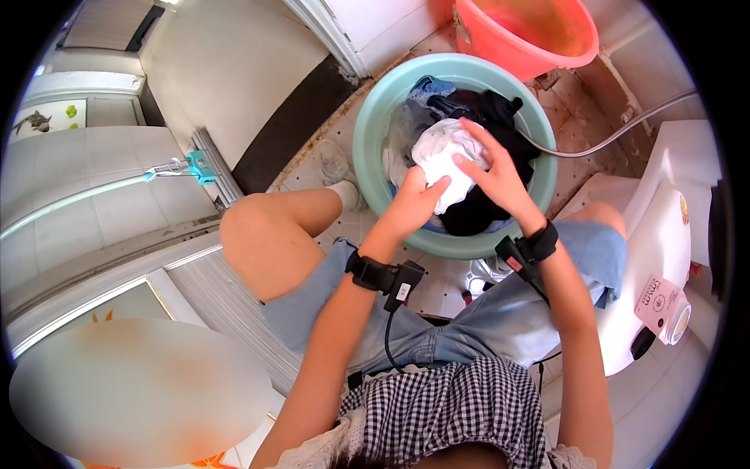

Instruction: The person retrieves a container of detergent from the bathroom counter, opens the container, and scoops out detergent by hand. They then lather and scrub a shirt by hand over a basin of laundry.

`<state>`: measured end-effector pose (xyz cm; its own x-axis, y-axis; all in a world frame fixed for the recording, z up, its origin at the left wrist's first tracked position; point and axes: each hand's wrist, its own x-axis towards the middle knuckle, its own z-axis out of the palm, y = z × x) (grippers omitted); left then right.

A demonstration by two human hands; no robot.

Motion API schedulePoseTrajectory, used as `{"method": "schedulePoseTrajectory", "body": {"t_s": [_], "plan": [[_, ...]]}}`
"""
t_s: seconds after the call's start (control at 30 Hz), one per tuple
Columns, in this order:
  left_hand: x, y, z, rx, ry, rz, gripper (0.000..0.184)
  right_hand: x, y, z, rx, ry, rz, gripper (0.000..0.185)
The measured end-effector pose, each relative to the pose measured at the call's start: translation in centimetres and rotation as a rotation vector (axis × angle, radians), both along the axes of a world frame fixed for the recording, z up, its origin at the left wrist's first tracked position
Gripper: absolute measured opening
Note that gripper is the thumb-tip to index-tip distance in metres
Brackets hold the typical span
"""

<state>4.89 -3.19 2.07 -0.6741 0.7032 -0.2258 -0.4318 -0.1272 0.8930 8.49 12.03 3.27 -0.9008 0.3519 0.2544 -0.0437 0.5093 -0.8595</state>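
Note:
A bunched white cloth (447, 152) is held up over the light green basin (367, 160); its exact kind does not show. My left hand (416, 202) grips its lower left side, thumb pressed on the fabric. From the right, my right hand (500, 176) closes around the cloth, with its thumb and fingers on the surface. Beneath both hands, the basin holds black clothes (475, 217), a blue garment with a lacy edge (431, 87) and some cloudy water at the left side. Parts of the laundry are hidden by the white cloth and my hands.
A red bucket (531, 39) stands behind the basin. A grey hose (609, 148) runs in over the basin's right rim. At the right is a white fixture (652, 227) with a pink-labelled container (664, 309). A mop (199, 166) leans at the left.

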Motion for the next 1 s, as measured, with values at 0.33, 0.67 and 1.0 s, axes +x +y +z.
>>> {"method": "schedulePoseTrajectory", "body": {"t_s": [0.33,0.67,1.0], "plan": [[-4.9,-1.0,3.1,-0.331,0.338,-0.119,0.020,-0.5,2.0,-0.7,-0.669,-0.181,0.503,0.013],[-5.4,1.6,2.7,-0.306,0.304,-0.127,0.020,-0.7,2.3,0.2,-0.682,-0.127,0.373,0.013],[-3.6,5.1,-0.2,-0.025,-0.420,0.530,0.032,0.1,-2.2,-1.1,-0.361,0.015,0.150,0.019]]}}
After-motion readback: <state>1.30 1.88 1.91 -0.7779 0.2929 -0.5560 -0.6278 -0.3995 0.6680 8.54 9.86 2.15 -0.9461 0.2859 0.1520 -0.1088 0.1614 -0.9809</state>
